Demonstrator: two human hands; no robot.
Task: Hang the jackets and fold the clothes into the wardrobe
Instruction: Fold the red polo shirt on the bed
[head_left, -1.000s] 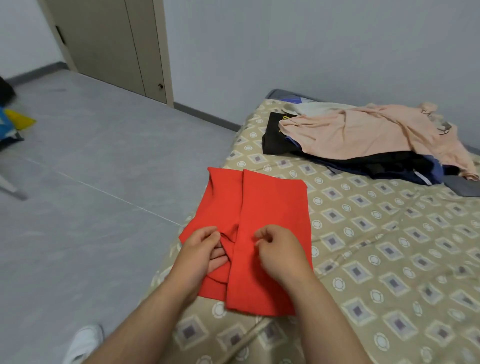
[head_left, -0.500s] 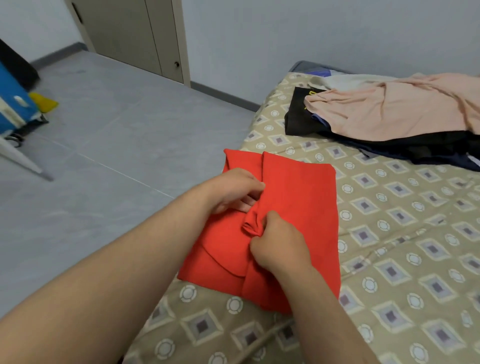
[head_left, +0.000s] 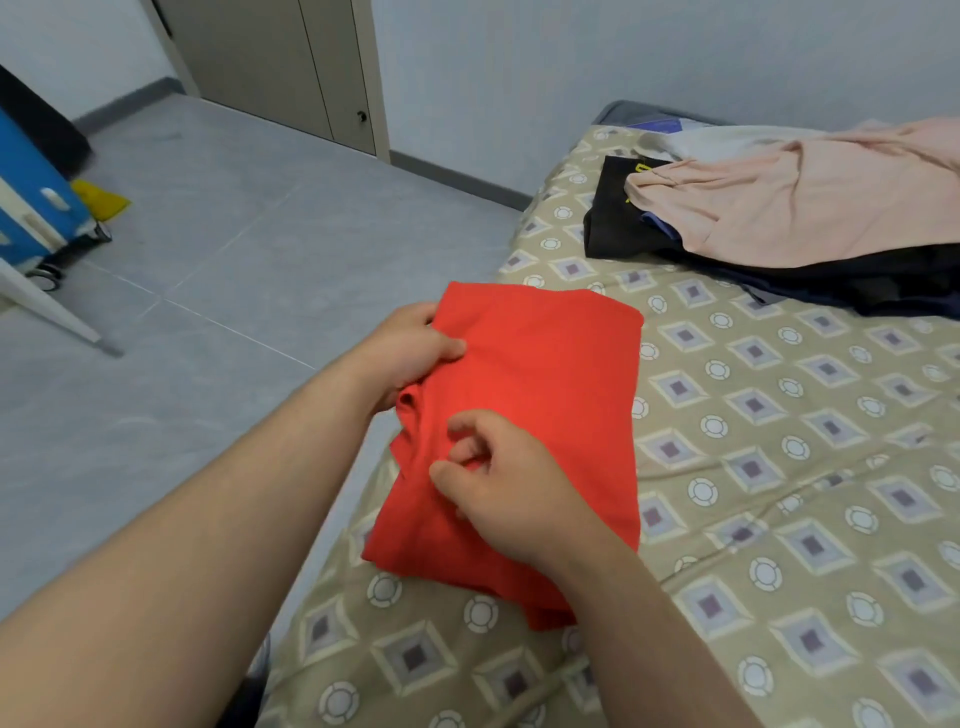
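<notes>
So the red shirt (head_left: 545, 374) is lying at the near corner of the bed (head_left: 779, 467), dead centre of view, folded into a rough rectangle. Makes sense, since the flat mattress gives something to fold against.

The left hand (head_left: 410, 353), at about 10 o'clock from the shirt's middle, grips the left edge. Its fingers (head_left: 447, 349) are curled over the fabric with the thumb tucked under, I'd guess to keep that flap from springing open. The right hand (head_left: 498, 478), at about 7 o'clock, has its fingers (head_left: 465, 423) bent and pinching a small wrinkle, probably tucking in loose cloth.

Count: one red shirt and two hands, both on it. There's one pile of clothes (head_left: 753, 249) off at 2 o'clock, well apart. I can make out at least four layers in it: peach, black, navy and a pale one. It looks like the waiting queue.
</notes>
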